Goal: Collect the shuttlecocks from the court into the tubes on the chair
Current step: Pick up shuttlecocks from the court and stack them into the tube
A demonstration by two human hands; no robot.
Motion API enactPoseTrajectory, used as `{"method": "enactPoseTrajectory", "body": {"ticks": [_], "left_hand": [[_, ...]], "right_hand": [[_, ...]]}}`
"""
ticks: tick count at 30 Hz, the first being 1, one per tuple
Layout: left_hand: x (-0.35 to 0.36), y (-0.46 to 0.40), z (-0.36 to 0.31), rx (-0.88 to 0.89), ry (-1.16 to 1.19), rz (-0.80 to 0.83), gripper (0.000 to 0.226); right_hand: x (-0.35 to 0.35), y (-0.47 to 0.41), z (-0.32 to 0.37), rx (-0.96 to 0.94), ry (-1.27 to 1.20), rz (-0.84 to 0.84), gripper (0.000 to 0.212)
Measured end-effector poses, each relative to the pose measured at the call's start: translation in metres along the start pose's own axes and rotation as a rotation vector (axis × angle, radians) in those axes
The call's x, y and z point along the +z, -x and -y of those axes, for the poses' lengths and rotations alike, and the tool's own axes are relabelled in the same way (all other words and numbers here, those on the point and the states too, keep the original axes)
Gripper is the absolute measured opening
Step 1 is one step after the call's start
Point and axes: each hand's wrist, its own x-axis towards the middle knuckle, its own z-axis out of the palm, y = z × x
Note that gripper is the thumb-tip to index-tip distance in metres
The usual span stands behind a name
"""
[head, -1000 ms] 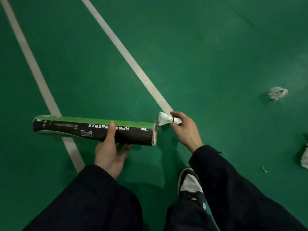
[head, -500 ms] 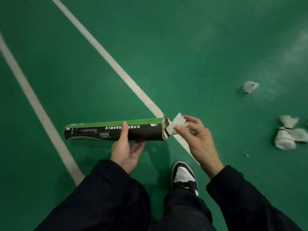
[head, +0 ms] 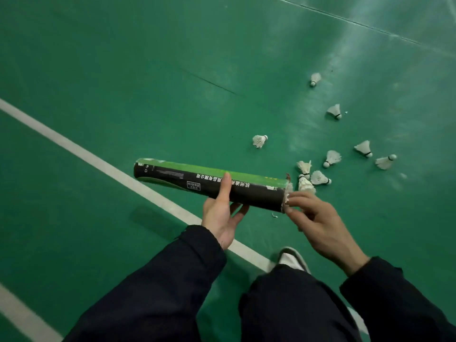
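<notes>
Left hand: my left hand (head: 219,215) holds the tube (head: 209,183) from below, thumb laid over its top, the other fingers (head: 238,211) curled loosely under it.
Tube: green and black, held roughly level above the floor, its ragged open mouth pointing right.
Right hand: my right hand (head: 318,223) is at the tube's mouth, fingertips (head: 292,195) bent against the white feathers of a shuttlecock (head: 287,193) that sits almost wholly inside the mouth; I cannot tell whether I pinch it or only push it.
Loose shuttlecocks: a cluster of three (head: 309,177) lies on the floor just past the tube's mouth, partly hidden behind my fingertips.
Further ones: one alone (head: 259,140) above the tube's right end, three more (head: 332,158) to the right of the cluster, two (head: 334,111) farther up the floor.
Floor: green court (head: 148,70), with a white line (head: 74,146) running under the tube and my left hand.
Below: my dark sleeves, trouser leg and one shoe (head: 292,259) beside the line.
Scrap: a small white bit (head: 274,215) lies on the floor under the tube's mouth.
</notes>
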Motion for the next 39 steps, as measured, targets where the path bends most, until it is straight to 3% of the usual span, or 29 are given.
{"method": "enactPoseTrajectory", "body": {"ticks": [4,8,11,16,17,19,21,22,24,26,29,32,34,37,39], "left_hand": [[0.039,-0.02,0.027,0.052,-0.116,0.019,0.058],[0.075,-0.054,0.072,0.071,-0.214,0.019,0.054],[0.107,-0.088,0.114,0.043,-0.24,0.012,0.049],[0.146,-0.152,0.155,0.062,-0.302,0.026,0.061],[0.15,-0.163,0.156,0.072,-0.307,0.007,0.061],[0.153,-0.178,0.144,0.101,-0.309,-0.081,0.062],[0.149,-0.18,0.118,0.125,-0.317,-0.172,0.061],[0.146,-0.179,0.104,0.126,-0.35,-0.203,0.056],[0.143,-0.171,0.076,0.135,-0.472,-0.252,0.042],[0.146,-0.162,0.06,0.112,-0.602,-0.243,0.035],[0.148,-0.154,0.037,0.155,-0.673,-0.246,0.033],[0.17,-0.166,0.032,0.169,-0.659,-0.234,0.034],[0.187,-0.184,0.045,0.145,-0.667,-0.212,0.039],[0.206,-0.219,0.079,0.12,-0.635,-0.149,0.05],[0.222,-0.239,0.108,0.075,-0.599,-0.095,0.053]], "right_hand": [[-0.025,-0.014,-0.033,0.173,-0.199,0.206,0.038],[-0.044,-0.036,-0.092,0.309,-0.344,0.171,0.018],[-0.062,-0.055,-0.144,0.348,-0.477,0.136,0.02],[-0.103,-0.097,-0.225,0.425,-0.614,0.381,0.032],[-0.11,-0.105,-0.238,0.431,-0.685,0.341,0.036],[-0.116,-0.124,-0.268,0.451,-0.775,0.106,0.035],[-0.113,-0.146,-0.304,0.414,-0.484,-0.109,0.021],[-0.11,-0.157,-0.323,0.382,-0.225,-0.116,0.031],[-0.094,-0.17,-0.357,0.259,0.139,0.04,0.051],[-0.084,-0.178,-0.38,0.138,0.384,0.132,0.044],[-0.072,-0.193,-0.394,-0.072,0.617,0.12,0.028],[-0.076,-0.188,-0.396,-0.05,0.676,0.111,0.034],[-0.089,-0.174,-0.393,0.093,0.489,-0.039,0.022],[-0.123,-0.149,-0.361,0.347,-0.254,-0.395,0.018],[-0.147,-0.13,-0.335,0.398,-0.564,-0.545,0.024]]}}
